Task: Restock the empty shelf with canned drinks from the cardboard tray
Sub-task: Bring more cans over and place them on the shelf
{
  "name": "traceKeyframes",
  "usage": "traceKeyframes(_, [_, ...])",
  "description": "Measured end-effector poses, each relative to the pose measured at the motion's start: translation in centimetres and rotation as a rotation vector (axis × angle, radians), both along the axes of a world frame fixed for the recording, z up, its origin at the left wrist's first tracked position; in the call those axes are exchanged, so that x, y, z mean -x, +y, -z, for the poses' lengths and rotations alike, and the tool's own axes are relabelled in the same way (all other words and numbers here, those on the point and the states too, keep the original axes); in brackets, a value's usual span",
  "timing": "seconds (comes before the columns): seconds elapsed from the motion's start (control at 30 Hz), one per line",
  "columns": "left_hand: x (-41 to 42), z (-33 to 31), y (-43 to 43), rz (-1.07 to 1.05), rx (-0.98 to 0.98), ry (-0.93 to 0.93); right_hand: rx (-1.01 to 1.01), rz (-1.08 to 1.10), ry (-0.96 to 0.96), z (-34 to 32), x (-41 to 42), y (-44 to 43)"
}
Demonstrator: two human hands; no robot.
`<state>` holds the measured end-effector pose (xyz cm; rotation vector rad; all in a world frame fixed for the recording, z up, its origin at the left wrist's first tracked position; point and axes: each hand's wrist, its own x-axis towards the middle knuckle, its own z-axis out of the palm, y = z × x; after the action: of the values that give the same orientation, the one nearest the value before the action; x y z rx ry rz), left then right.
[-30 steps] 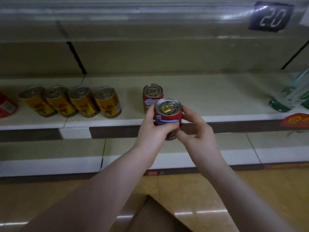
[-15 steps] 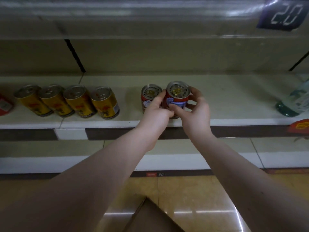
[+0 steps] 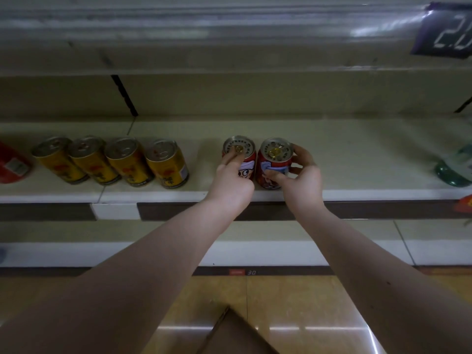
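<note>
Two red cans stand side by side near the front of the cream shelf [image 3: 357,159]. My right hand [image 3: 300,180] wraps the right red can [image 3: 275,154], thumb on its front and fingers around its far side. My left hand [image 3: 233,181] rests against the left red can [image 3: 240,149], a fingertip touching its lid. A corner of the cardboard tray [image 3: 235,333] shows at the bottom edge, its contents out of view.
Several yellow cans [image 3: 163,162] stand in a row to the left on the same shelf, with a red pack [image 3: 12,164] at the far left. A green bottle [image 3: 454,169] lies at the right. A lower shelf [image 3: 76,251] and glossy floor are below.
The can I held in both hands in front of the shelf edge has moved up and onto the shelf, right of the first red can. My left hand shifted onto the left can.
</note>
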<state>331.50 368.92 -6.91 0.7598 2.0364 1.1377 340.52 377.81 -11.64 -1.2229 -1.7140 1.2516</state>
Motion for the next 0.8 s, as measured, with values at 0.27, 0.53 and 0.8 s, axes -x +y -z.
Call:
traceKeyframes(0.27, [-0.6,0.0,-0.7,-0.011,-0.039,-0.036,0.072,-0.012,0.067,-0.3,-0.2,-1.1])
traceKeyframes(0.53, [-2.4,-2.3,-3.3,-0.024,-0.161,-0.160,0.174,-0.013,0.275,-3.2,-2.5,-5.2])
traceKeyframes(0.8, [-2.1,-9.8,-9.7,-0.014,-0.339,-0.179,0.182,-0.121,0.373,-10.3,-3.0,-11.5])
